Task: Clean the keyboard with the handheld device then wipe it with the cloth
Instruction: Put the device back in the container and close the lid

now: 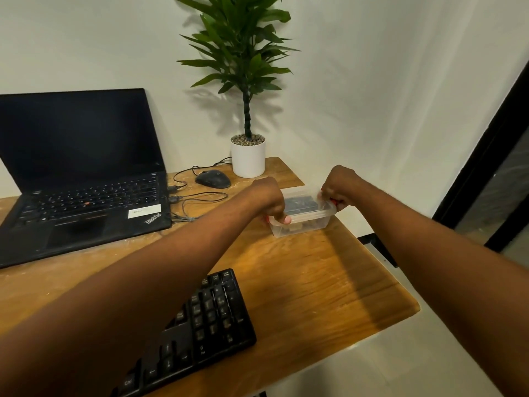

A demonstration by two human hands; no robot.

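A black keyboard [206, 325] lies at the near edge of the wooden desk [315, 282], partly hidden under my left forearm. Farther back on the right stands a clear plastic container [306, 222] with a lid and dark contents I cannot make out. My left hand [270, 199] grips the container's left rim, thumb curled over its edge. My right hand [339, 189] pinches the lid's right rim. No handheld device or cloth shows outside the container.
An open black laptop [83, 173] sits at the left. A black mouse [213, 179] with cables [197, 200] lies behind the container, beside a potted plant [247, 156] in a white pot. The desk's right edge drops to a pale floor.
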